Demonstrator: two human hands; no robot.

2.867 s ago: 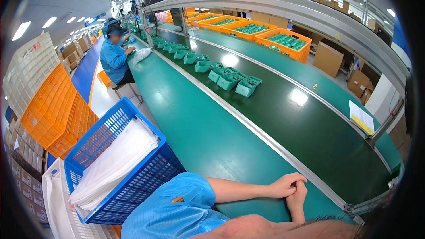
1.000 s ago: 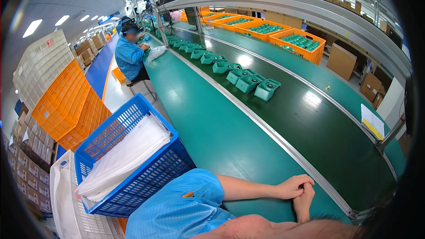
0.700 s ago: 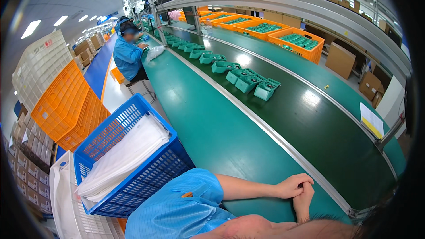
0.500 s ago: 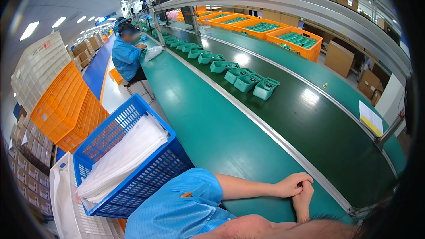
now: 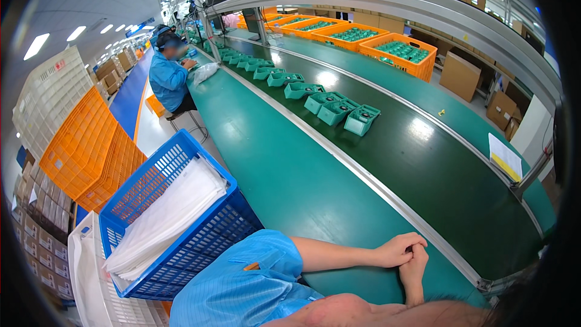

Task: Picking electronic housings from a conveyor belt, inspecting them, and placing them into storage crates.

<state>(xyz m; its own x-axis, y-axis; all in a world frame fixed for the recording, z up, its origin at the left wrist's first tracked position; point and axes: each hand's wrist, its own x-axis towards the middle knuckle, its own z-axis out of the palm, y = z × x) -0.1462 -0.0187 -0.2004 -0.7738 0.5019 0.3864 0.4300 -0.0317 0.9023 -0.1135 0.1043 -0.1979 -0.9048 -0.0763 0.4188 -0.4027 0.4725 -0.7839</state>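
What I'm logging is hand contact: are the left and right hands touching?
Touching: the head view shows the left hand clasped against the right hand.

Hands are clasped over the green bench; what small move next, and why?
Probably unclasp the left hand from the right hand, keeping both over the near bench. They are clasped together, so neither looks free, and the nearest green tray on the dark belt sits well beyond them, so reaching seems premature.

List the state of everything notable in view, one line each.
Left hand: clasped with the other
Right hand: clasped with the left
Blue crate: open, holding white sheets
Green trays: lined up on dark belt
Nearest orange crate across belt: open, holding green pieces
Plastic bag: crumpled
Co-worker: seated
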